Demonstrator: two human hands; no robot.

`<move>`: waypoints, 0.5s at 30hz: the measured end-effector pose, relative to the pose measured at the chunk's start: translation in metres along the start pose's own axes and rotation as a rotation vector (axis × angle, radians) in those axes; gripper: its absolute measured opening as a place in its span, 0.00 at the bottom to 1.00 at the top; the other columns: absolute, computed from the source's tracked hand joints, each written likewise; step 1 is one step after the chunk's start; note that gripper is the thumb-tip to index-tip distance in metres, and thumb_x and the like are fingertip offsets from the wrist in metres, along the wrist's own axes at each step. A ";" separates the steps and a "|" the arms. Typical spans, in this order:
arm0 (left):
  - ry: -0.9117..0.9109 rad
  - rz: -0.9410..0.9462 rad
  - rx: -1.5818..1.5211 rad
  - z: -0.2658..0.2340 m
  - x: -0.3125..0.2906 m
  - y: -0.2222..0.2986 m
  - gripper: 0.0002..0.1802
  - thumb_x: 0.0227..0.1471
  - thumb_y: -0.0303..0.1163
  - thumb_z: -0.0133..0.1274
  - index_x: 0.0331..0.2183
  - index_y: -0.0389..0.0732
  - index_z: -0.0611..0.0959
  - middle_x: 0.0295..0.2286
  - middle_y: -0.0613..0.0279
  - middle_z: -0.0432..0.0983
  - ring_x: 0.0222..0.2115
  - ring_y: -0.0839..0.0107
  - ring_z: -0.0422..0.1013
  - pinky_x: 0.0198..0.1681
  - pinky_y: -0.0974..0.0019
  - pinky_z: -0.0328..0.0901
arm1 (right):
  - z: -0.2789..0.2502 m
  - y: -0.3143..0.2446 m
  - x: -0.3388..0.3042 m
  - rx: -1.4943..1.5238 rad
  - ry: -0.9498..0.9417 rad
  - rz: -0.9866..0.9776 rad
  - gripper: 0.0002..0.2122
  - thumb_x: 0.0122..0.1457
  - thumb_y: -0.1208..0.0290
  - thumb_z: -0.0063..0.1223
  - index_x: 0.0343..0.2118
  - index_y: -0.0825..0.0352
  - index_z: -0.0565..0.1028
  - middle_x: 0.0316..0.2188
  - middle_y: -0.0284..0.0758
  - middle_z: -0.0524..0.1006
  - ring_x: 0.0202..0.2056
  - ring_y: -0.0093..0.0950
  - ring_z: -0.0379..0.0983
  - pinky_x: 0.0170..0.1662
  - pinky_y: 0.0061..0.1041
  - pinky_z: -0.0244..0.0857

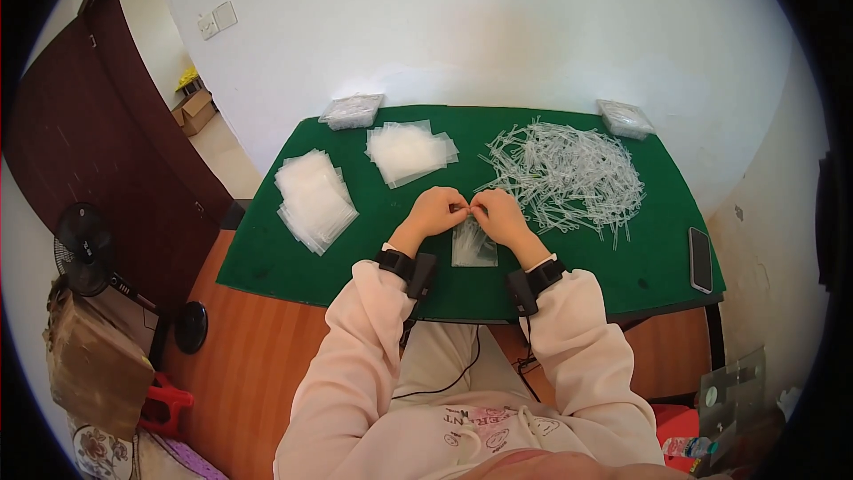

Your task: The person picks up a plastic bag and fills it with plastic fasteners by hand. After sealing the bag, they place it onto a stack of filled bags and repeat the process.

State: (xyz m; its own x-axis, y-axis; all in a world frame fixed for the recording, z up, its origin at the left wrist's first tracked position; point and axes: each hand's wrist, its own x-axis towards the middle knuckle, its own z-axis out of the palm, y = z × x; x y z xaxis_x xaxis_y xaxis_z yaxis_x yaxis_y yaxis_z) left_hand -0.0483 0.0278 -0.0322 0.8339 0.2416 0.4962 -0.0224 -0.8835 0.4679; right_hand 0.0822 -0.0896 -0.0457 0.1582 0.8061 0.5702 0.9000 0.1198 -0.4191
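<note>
A small clear plastic bag (475, 251) with thin clear pieces inside lies near the front middle of the table. My left hand (439, 212) and my right hand (500, 217) meet at its top edge, fingertips pinched together there. The exact grip at the edge is partly hidden by the fingers. Just beyond my right hand spreads a large loose pile of clear plastic sticks (569, 173) with looped ends. Flat empty-looking clear bags form one stack (315, 200) at the left and another stack (409, 153) farther back.
A green cloth covers the table (391, 280). Clear packs stand at the back left (352, 112) and back right corner (625, 119). A phone (700, 260) lies by the right edge. On the left are a black fan (84, 244) and a dark red door (98, 116).
</note>
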 end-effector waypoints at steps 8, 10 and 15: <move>-0.018 -0.100 -0.084 0.001 -0.003 -0.012 0.08 0.38 0.33 0.56 0.22 0.38 0.80 0.18 0.60 0.73 0.19 0.70 0.68 0.24 0.70 0.62 | 0.002 0.009 -0.004 -0.165 -0.050 0.086 0.05 0.48 0.69 0.48 0.23 0.64 0.73 0.23 0.35 0.73 0.31 0.38 0.66 0.34 0.36 0.60; -0.065 -0.172 -0.150 -0.001 -0.002 -0.015 0.09 0.39 0.33 0.56 0.23 0.37 0.80 0.18 0.61 0.74 0.19 0.73 0.68 0.24 0.72 0.63 | 0.002 0.015 -0.005 -0.201 -0.058 0.096 0.06 0.49 0.68 0.47 0.23 0.64 0.73 0.23 0.35 0.73 0.31 0.38 0.67 0.34 0.36 0.60; -0.101 -0.231 -0.232 -0.006 -0.005 -0.021 0.08 0.41 0.32 0.56 0.24 0.36 0.81 0.19 0.62 0.74 0.20 0.78 0.68 0.26 0.74 0.63 | 0.001 0.020 -0.005 -0.274 -0.135 0.159 0.07 0.50 0.66 0.48 0.25 0.62 0.73 0.26 0.33 0.74 0.33 0.35 0.67 0.36 0.36 0.57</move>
State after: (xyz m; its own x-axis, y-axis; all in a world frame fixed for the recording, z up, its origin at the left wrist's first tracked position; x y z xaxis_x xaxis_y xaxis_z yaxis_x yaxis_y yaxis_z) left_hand -0.0553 0.0476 -0.0405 0.8819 0.3731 0.2882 0.0580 -0.6925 0.7191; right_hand 0.0994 -0.0905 -0.0572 0.2671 0.8736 0.4068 0.9468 -0.1593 -0.2797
